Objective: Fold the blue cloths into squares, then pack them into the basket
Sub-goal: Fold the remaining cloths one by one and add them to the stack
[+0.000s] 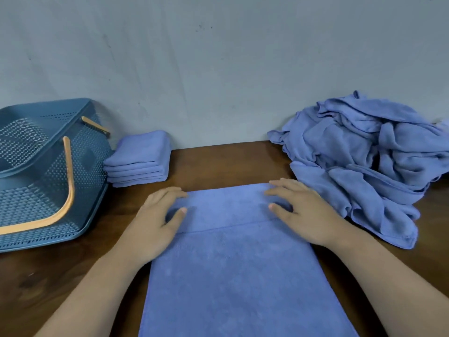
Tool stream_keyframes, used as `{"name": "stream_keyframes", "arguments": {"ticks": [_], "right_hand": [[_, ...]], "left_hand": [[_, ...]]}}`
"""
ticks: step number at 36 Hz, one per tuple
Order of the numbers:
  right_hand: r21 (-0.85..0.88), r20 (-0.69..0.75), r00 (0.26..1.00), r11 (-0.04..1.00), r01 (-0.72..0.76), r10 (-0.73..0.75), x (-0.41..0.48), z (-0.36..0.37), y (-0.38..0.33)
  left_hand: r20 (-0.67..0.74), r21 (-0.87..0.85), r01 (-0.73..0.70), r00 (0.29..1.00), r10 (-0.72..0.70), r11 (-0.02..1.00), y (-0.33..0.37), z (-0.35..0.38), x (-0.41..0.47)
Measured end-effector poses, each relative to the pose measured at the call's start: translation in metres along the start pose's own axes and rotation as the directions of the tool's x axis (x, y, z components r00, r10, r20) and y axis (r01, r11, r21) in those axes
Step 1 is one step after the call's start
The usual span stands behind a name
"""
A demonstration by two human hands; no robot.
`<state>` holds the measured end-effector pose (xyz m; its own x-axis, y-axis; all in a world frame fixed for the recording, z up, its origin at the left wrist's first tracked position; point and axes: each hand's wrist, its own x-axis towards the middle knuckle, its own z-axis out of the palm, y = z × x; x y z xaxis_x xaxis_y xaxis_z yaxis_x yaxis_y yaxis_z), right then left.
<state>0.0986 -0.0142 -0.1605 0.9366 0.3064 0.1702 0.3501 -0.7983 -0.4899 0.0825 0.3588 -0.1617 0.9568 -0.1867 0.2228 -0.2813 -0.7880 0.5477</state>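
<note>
Both hands are down on the cloth, which lies flat on the table right in front of the person, long side running away from them. The left hand lies flat near the far left corner, fingers straight and a little apart. The right hand mirrors it at the far right corner, palm down, gripping nothing. A seam or folded edge crosses the cloth just below the thumbs.

This looks like soft, light towelling: limp, no stiffness, likely to sag and wrinkle if lifted by the middle. The best hold is a pinch at the two far corners, bringing them over together so the edges meet. It should cling a little to itself, which helps a fold stay.

Now the count. There is one basket at the left, with two pale handles. Just beside it is one stack of folded squares, four or five high, the layers too tight to split. There is one cloth in work, and one crumpled heap at the right whose number I cannot tell.
</note>
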Motion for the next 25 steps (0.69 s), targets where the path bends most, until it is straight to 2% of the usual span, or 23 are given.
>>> {"name": "stream_keyframes", "arguments": {"ticks": [2,4,8,11,16,18,21,25], "right_hand": [[0.027,-0.050,0.995,0.996,0.083,-0.082,-0.001,-0.009,0.001],[0.004,0.007,0.996,0.996,0.089,-0.089,-0.005,-0.017,0.000],[-0.064,0.133,0.989,0.995,0.077,-0.068,-0.010,-0.021,-0.002],[-0.096,0.173,0.982,0.991,0.091,-0.074,-0.011,-0.019,-0.005],[-0.102,0.209,0.973,0.988,0.119,-0.096,-0.013,-0.016,-0.016],[-0.040,0.204,0.973,0.992,0.118,-0.108,-0.014,-0.019,-0.018],[0.203,0.178,0.980,0.978,0.052,-0.089,-0.017,-0.023,-0.021],[0.445,0.034,0.998,0.893,-0.059,0.049,-0.011,-0.020,-0.021]], "left_hand": [[-0.016,0.014,-0.113,0.993,0.113,0.993,0.007,-0.011,-0.001],[0.067,0.056,-0.177,0.983,0.173,0.983,0.013,-0.018,-0.004],[0.253,0.153,-0.176,0.958,0.134,0.972,0.013,-0.024,-0.013],[0.313,0.155,-0.166,0.943,0.112,0.974,0.013,-0.027,-0.014],[0.347,0.160,-0.221,0.925,0.155,0.962,0.019,-0.027,-0.018],[0.327,0.094,-0.217,0.929,0.176,0.972,0.023,-0.029,-0.016],[0.268,-0.180,-0.136,0.946,0.182,0.974,0.028,-0.030,-0.019],[0.126,-0.450,0.030,0.992,0.030,0.893,0.030,-0.024,-0.019]]}}
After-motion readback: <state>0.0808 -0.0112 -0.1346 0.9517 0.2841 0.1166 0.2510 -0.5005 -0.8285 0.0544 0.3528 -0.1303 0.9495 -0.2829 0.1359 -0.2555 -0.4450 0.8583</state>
